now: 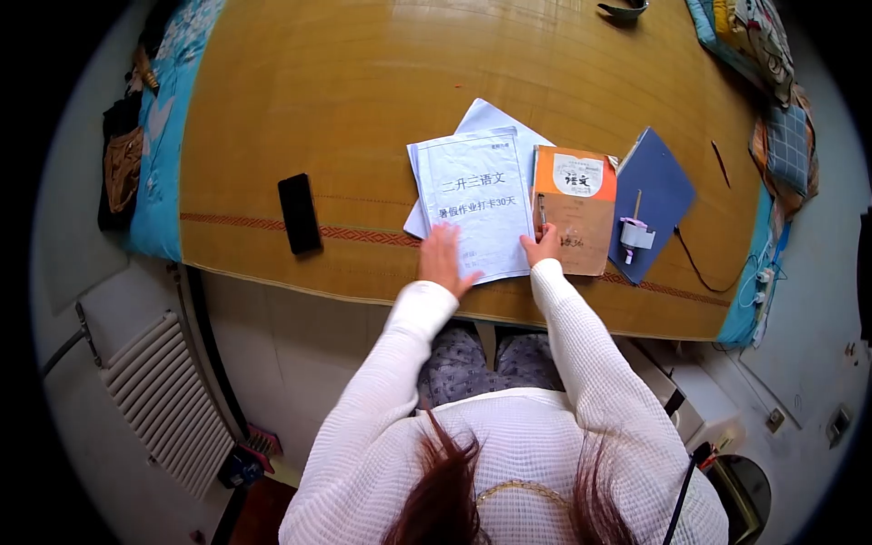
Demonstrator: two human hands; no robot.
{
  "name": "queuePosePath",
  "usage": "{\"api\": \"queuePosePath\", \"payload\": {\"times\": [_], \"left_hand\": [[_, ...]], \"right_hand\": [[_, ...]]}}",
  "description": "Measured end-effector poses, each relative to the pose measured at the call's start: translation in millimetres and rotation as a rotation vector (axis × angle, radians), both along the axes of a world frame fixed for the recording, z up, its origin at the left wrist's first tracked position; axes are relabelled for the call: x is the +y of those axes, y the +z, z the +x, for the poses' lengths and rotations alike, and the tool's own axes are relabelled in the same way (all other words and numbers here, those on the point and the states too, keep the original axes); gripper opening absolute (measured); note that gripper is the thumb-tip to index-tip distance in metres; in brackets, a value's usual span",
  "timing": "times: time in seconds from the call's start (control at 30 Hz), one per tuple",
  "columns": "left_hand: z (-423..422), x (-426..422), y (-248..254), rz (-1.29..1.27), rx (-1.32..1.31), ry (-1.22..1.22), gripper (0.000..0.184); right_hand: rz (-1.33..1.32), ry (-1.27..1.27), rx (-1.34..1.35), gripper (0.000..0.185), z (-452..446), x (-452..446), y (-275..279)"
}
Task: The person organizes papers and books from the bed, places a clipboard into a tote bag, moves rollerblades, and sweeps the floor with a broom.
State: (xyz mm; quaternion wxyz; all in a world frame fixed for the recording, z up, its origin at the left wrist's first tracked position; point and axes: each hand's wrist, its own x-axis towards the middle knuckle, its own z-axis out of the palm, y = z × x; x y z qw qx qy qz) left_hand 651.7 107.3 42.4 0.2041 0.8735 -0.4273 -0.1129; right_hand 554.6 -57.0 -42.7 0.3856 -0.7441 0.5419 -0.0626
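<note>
A white printed workbook [477,182] with Chinese characters on its cover lies in front of me, over other white sheets [486,116]. My left hand [441,259] rests on its lower left part with the fingers spread, slightly blurred. At the lower right edge of the workbook, my right hand [543,245] is closed around a pen [542,211] that points away from me. Just right of the workbook, partly under that hand, lies an orange-covered book [586,218] with a white label.
A black phone [299,214] lies left. To the right are a blue folder [668,186], a small white and purple gadget [636,234], a pencil [720,164] and a dark cord [699,270]. Folded cloth [786,150] sits at the right edge; a dark strap-like item [624,10] at the back.
</note>
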Motion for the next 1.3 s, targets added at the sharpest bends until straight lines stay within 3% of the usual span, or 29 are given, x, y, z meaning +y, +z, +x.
{"api": "queuePosePath", "payload": {"times": [0.07,0.13,0.17,0.27,0.3,0.37,0.4,0.47,0.5,0.6,0.67,0.77,0.9,0.97,1.0,1.07,1.3], "left_hand": [[-32.5,-11.6,-22.3,0.112,0.084,0.091,0.093],[-40.4,-26.0,-29.0,0.139,0.116,0.168,0.093],[-41.0,-33.2,-30.1,0.126,0.149,0.270,0.091],[-35.0,-41.9,-28.5,0.168,0.203,0.389,0.086],[-31.1,-42.5,-30.2,0.119,0.291,0.407,0.085],[-20.4,-40.9,-42.5,-0.039,0.486,0.418,0.084],[-15.1,-40.1,-44.1,-0.201,0.791,0.484,0.085],[-13.0,-41.0,-5.5,-0.282,1.143,0.612,0.085],[-9.4,-30.0,-25.6,-0.352,1.187,0.538,0.076],[0.6,-4.7,0.7,-0.445,1.015,0.538,0.037],[9.6,25.1,-1.0,-0.422,0.895,0.624,0.023],[26.7,59.1,4.6,-0.439,0.772,0.739,0.017],[54.8,112.4,-3.1,-0.411,0.751,0.962,0.019],[64.4,133.7,-11.5,-0.351,0.707,1.010,0.020],[67.5,142.1,-14.3,-0.309,0.682,1.032,0.022],[70.7,148.6,-14.5,-0.264,0.660,1.057,0.024],[71.9,139.9,1.7,-0.125,0.667,1.164,0.025]], "right_hand": [[-0.039,0.006,-0.002,0.048,1.4,0.9,4.4],[0.220,0.026,0.069,0.050,1.6,-3.3,19.0],[0.213,0.009,0.063,0.043,-0.1,-2.0,26.5],[0.412,-0.018,-0.029,0.034,-21.9,3.7,-0.6],[0.444,-0.090,-0.155,0.029,-24.2,10.3,7.3],[0.243,0.040,-0.155,0.026,-26.4,26.9,43.3],[0.193,0.105,-0.167,0.026,-25.9,37.2,65.1],[0.527,0.076,-0.401,0.027,-24.2,61.5,84.6],[0.650,0.092,-0.417,0.026,-21.9,72.4,85.7],[1.122,0.010,-0.503,0.027,-12.9,87.0,94.5],[1.196,0.118,-0.507,0.029,-13.0,89.0,87.6],[1.136,0.169,-0.487,0.028,-13.4,79.4,80.3],[0.452,0.418,0.039,0.027,-25.2,36.0,46.1],[0.306,0.479,0.010,0.028,-31.2,20.1,21.4],[0.307,0.532,0.119,0.028,-28.3,12.3,30.2],[0.312,0.560,-0.015,0.027,-33.0,7.3,8.1],[0.196,0.565,0.185,0.025,-18.3,19.0,39.1]]}}
